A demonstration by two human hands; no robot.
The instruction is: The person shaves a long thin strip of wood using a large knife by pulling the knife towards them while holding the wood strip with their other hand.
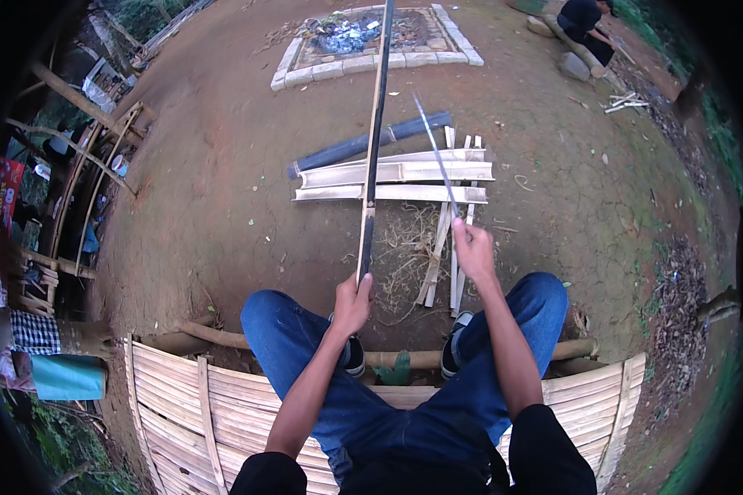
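My left hand (352,305) is closed round the lower end of a long bamboo strip (375,132), dark on one side and pale on the other, which points up and away from me. In my right hand (475,252) is a long, thin knife (437,153); its handle is hidden by my fingers and its blade points away, apart from the strip. Beyond my hands, several pale split bamboo halves (400,172) lie on the ground beside a dark bamboo piece (363,150). Narrow bamboo strips (437,260) and curly shavings (406,247) lie nearer my feet.
I sit on a slatted bamboo bench (169,388), knees apart. A bamboo pole (388,359) runs along its front. Farther off is a brick-edged fire pit (305,76) with ash. A person (584,29) in dark clothes sits at the far right; bamboo railings (74,190) stand left.
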